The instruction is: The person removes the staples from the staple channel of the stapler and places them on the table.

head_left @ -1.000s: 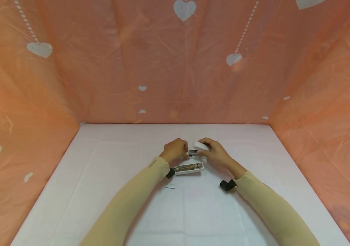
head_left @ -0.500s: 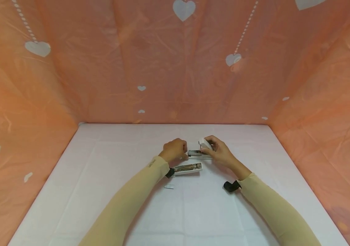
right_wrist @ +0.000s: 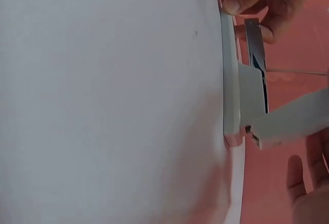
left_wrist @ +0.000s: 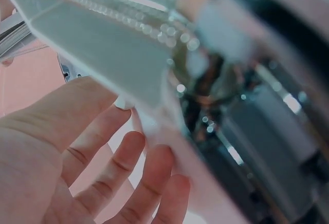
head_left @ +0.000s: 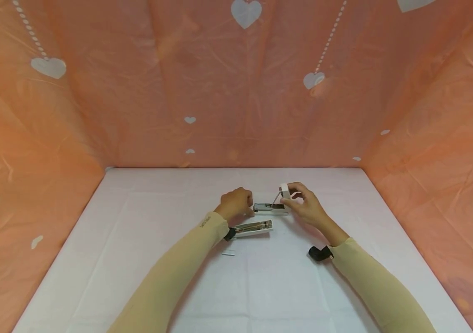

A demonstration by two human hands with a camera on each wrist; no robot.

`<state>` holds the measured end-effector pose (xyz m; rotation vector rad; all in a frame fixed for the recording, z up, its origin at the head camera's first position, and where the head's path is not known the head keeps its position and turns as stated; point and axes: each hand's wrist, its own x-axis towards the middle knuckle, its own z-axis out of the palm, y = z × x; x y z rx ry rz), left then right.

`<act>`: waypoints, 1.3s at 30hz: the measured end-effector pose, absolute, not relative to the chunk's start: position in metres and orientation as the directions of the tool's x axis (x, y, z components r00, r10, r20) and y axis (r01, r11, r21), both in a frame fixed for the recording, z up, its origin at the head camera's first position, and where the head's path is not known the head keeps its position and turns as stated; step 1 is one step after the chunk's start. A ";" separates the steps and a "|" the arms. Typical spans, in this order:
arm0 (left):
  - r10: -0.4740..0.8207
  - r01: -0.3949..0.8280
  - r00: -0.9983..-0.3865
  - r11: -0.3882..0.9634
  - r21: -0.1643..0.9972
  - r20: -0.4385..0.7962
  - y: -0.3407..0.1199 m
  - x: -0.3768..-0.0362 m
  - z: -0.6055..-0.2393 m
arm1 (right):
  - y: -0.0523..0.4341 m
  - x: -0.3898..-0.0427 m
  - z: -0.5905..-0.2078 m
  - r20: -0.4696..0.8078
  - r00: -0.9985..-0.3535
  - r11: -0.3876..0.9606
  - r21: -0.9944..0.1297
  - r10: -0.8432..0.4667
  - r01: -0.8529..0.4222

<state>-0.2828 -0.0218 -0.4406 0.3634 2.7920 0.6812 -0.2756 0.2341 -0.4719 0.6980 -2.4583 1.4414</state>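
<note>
On the table stands a white stapler [head_left: 278, 213], its top cover [head_left: 285, 191] swung up steeply from its hinge. The metal magazine [right_wrist: 255, 44] lies exposed above the base, and a thin rod [right_wrist: 295, 72] runs from it towards the raised cover. My left hand [head_left: 235, 203] pinches the end of the base away from the hinge, as the right wrist view shows. With thumb and fingers my right hand [head_left: 311, 212] holds the lifted cover. A second white stapler [head_left: 254, 228], laid open with its metal inside showing, rests just nearer than the first, beside my left wrist.
A short strip of staples [head_left: 228, 253] lies on the white tabletop [head_left: 278, 291] nearer to me. Black wrist cameras [head_left: 320, 253] hang below the sleeves. An orange curtain with hearts [head_left: 236, 92] closes off the back and sides. The second stapler blurs much of the left wrist view.
My right hand has moved right and slightly up, swinging the stapler's cover from low over the magazine to nearly upright. The left hand has stayed on the base.
</note>
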 end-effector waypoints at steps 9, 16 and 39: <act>0.295 0.182 -0.938 0.865 0.467 -0.181 -0.018 -0.283 -0.443 | 0.247 -0.273 -0.471 0.454 -0.839 0.328 -0.776 -0.302 -0.538; 0.294 0.179 -0.937 0.866 0.467 -0.186 -0.020 -0.282 -0.441 | 0.265 -0.275 -0.475 0.406 -0.880 0.217 -0.862 -0.247 -0.459; 0.312 0.173 -0.923 0.859 0.482 -0.224 -0.024 -0.284 -0.440 | 0.312 -0.270 -0.472 0.040 -0.978 0.532 -0.834 -0.206 -0.146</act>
